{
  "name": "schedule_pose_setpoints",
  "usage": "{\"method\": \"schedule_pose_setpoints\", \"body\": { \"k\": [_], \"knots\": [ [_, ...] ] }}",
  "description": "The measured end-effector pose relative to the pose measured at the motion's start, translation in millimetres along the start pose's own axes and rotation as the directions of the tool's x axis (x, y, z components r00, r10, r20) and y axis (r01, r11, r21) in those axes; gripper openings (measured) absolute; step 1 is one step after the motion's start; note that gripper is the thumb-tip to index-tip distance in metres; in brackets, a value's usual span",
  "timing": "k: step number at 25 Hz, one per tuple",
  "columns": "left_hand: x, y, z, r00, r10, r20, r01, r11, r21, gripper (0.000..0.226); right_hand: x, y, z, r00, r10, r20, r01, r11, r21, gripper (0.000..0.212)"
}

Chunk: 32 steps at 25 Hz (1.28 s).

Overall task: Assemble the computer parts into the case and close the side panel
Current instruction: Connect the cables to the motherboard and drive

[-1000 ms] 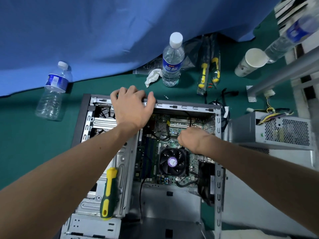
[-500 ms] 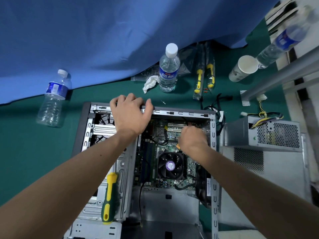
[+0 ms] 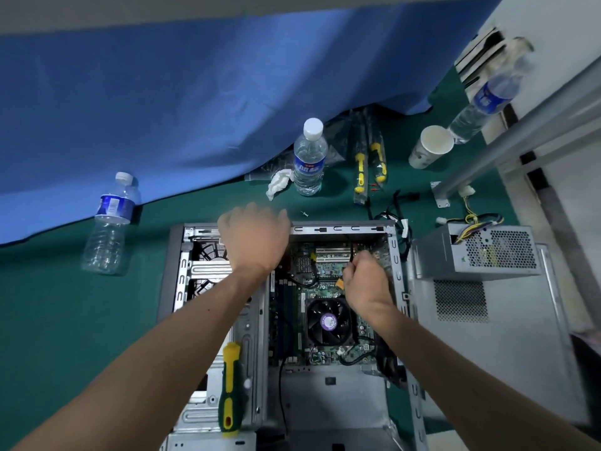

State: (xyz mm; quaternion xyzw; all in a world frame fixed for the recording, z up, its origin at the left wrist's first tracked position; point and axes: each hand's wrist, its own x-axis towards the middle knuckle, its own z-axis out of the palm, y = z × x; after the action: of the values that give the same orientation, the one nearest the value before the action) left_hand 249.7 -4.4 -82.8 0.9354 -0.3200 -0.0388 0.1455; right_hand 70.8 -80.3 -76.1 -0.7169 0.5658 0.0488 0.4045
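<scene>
We see the open computer case (image 3: 395, 288) lying on its side near the middle of the green table (image 3: 65, 320), motherboard (image 3: 312, 281) facing up. The left hand (image 3: 255, 237) grips the case's far edge, fingers curled over the rim. The right hand (image 3: 366, 278) is inside, over the motherboard's far right corner, fingers pinching a black cable (image 3: 351, 253). The power supply (image 3: 478, 252) sits just right of the case. A green-yellow screwdriver (image 3: 231, 395) rests on the drive bay at the case's near left.
</scene>
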Motion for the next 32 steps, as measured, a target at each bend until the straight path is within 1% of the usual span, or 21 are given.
{"method": "schedule_pose_setpoints", "body": {
  "k": [3,6,8,9,10,11,12,13,14,15,16,17,21,23,25,26,27,28,30,31,32],
  "knots": [
    [-2,0,0,1.0,0.02,-0.012,-0.02,0.999,-0.032,0.051,-8,1,-6,1.0,-0.024,0.012,0.024,0.999,0.029,0.005],
    [1,-1,-7,0.999,0.033,0.042,-0.029,0.997,-0.076,0.041,-13,4,-13,0.999,-0.023,0.022,0.022,0.998,0.051,0.026],
    [-1,1,-18,0.998,0.027,0.049,-0.018,0.986,-0.166,0.031,-15,2,-17,0.999,0.0,0.052,-0.003,0.998,0.055,0.036],
    [-8,5,-22,0.998,0.063,0.009,-0.059,0.976,-0.211,0.029,-15,3,-17,0.997,0.016,0.073,-0.022,0.996,0.081,0.038],
    [-22,12,-25,0.99,0.136,-0.045,-0.143,0.964,-0.224,0.026,-15,3,-18,0.994,0.04,0.099,-0.052,0.991,0.121,0.04],
    [-41,20,-24,0.971,0.232,-0.059,-0.239,0.95,-0.199,0.021,-14,0,-20,0.99,0.074,0.123,-0.094,0.981,0.167,0.041],
    [-61,29,-19,0.944,0.329,-0.01,-0.327,0.931,-0.165,0.019,-11,-3,-20,0.985,0.107,0.135,-0.134,0.97,0.204,0.041],
    [-80,37,-10,0.921,0.376,0.102,-0.358,0.919,-0.163,0.019,-8,-5,-21,0.982,0.128,0.138,-0.157,0.96,0.23,0.041],
    [-98,46,-2,0.909,0.343,0.236,-0.303,0.934,-0.189,0.022,-8,-7,-23,0.98,0.138,0.142,-0.17,0.954,0.246,0.041],
    [-111,54,5,0.899,0.271,0.343,-0.195,0.951,-0.24,0.026,-8,-6,-24,0.98,0.142,0.138,-0.175,0.947,0.271,0.041],
    [-116,61,12,0.891,0.213,0.402,-0.099,0.953,-0.286,0.028,-9,-5,-26,0.981,0.142,0.135,-0.178,0.937,0.3,0.04],
    [-116,68,17,0.89,0.182,0.418,-0.041,0.945,-0.325,0.028,-9,-4,-27,0.979,0.147,0.14,-0.185,0.928,0.324,0.04],
    [-108,81,26,0.913,0.096,0.397,0.074,0.917,-0.393,0.021,-5,-1,-31,0.97,0.169,0.176,-0.221,0.913,0.344,0.038],
    [-105,80,26,0.904,0.1,0.417,0.108,0.888,-0.447,0.023,-6,-3,-34,0.968,0.168,0.187,-0.224,0.913,0.34,0.039],
    [-103,76,27,0.899,0.128,0.419,0.09,0.882,-0.463,0.023,-12,-7,-39,0.971,0.128,0.204,-0.177,0.953,0.247,0.041],
    [-101,75,29,0.902,0.129,0.413,0.08,0.888,-0.453,0.022,-17,-9,-43,0.978,0.077,0.195,-0.109,0.982,0.155,0.041],
    [-99,74,31,0.905,0.114,0.409,0.085,0.895,-0.439,0.021,-22,-12,-48,0.988,-0.007,0.151,-0.004,0.998,0.07,0.041],
    [-97,73,34,0.907,0.085,0.412,0.109,0.898,-0.427,0.021,-25,-16,-56,0.991,-0.114,0.067,0.113,0.993,0.017,0.04],
    [-93,75,41,0.9,0.002,0.435,0.199,0.887,-0.416,0.022,-16,-25,-76,0.94,-0.301,-0.16,0.3,0.953,-0.027,0.032],
    [-90,79,45,0.895,-0.034,0.445,0.239,0.879,-0.413,0.022,-4,-28,-85,0.908,-0.341,-0.241,0.344,0.939,-0.033,0.028],
    [-87,84,48,0.892,-0.066,0.448,0.271,0.871,-0.411,0.023,11,-31,-92,0.897,-0.348,-0.272,0.351,0.936,-0.037,0.026]
  ]
}}
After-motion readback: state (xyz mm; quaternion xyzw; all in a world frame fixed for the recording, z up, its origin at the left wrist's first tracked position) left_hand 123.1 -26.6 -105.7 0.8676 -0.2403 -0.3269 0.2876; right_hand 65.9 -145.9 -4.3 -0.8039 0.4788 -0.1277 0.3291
